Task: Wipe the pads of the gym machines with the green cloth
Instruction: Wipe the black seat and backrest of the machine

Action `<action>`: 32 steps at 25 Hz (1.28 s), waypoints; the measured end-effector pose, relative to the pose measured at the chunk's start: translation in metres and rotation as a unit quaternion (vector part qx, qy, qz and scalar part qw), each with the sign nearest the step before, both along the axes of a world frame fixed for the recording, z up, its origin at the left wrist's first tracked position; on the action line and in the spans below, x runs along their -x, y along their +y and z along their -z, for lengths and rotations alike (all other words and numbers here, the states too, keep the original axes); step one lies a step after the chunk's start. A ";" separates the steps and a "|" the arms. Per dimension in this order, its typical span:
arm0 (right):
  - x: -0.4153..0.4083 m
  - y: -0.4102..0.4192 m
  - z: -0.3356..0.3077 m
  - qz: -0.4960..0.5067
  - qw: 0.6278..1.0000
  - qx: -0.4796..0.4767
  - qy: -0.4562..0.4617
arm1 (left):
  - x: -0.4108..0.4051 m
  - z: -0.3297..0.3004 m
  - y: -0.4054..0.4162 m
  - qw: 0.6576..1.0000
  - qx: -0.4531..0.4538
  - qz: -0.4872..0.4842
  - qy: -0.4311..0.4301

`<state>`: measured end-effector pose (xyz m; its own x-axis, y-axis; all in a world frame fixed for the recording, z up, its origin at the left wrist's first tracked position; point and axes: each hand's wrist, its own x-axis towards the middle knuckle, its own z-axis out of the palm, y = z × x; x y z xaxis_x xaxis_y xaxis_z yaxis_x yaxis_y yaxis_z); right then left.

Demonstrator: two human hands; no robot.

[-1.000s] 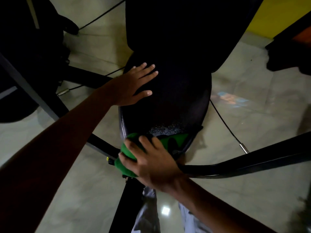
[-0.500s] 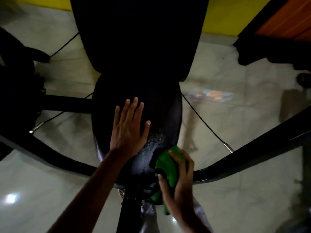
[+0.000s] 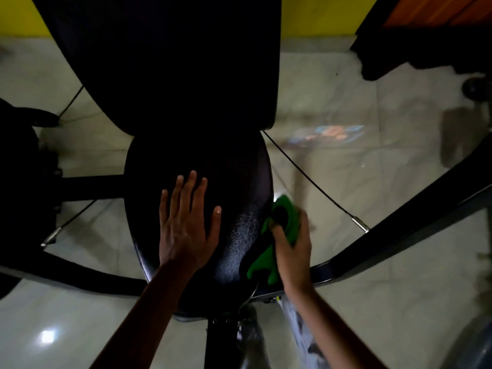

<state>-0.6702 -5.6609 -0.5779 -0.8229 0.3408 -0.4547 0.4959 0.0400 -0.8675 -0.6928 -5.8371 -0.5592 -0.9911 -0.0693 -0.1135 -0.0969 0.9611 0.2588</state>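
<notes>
Rightward, green cloth (image 3: 286, 217) under curled fingers (image 3: 303, 222).

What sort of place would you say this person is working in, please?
Most likely a gym. A black padded seat and upright back pad sit on a dark metal frame, with thin steel cables running over a glossy tiled floor, as on a weight machine.

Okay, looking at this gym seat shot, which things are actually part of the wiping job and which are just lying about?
Part of the job:
- green cloth, gripped by the right hand at the seat pad's right edge
- seat pad
- left hand, flat on the seat pad
- back pad, another pad to wipe

Just lying about:
- cable over the floor
- black frame bar
- tiled floor
</notes>
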 end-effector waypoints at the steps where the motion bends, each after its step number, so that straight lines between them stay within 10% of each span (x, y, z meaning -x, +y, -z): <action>1: -0.023 -0.003 -0.004 -0.009 1.000 0.002 -0.005 | 0.000 -0.001 0.001 1.000 0.000 0.000 0.001; 13: 0.115 0.019 0.017 -0.094 0.993 0.056 -0.040 | 0.001 0.000 0.001 1.000 0.017 -0.006 -0.006; 17: 0.051 0.024 -0.006 -0.138 0.990 0.002 -0.020 | 0.003 -0.002 0.003 1.000 0.022 -0.006 -0.001; 24: 0.211 0.006 0.025 -0.236 0.966 -0.103 -0.028 | 0.004 0.000 0.003 0.999 0.035 -0.005 -0.001; 32: 0.057 0.022 0.002 -0.104 0.994 0.011 -0.034 | 0.006 -0.002 0.002 1.000 0.024 -0.003 0.002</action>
<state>-0.7270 -5.6393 -0.5803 -0.8414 0.1557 -0.5175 0.5367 0.1291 -0.8338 -0.6990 -5.8352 -0.5571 -0.9911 -0.0804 -0.1065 -0.1017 0.9718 0.2129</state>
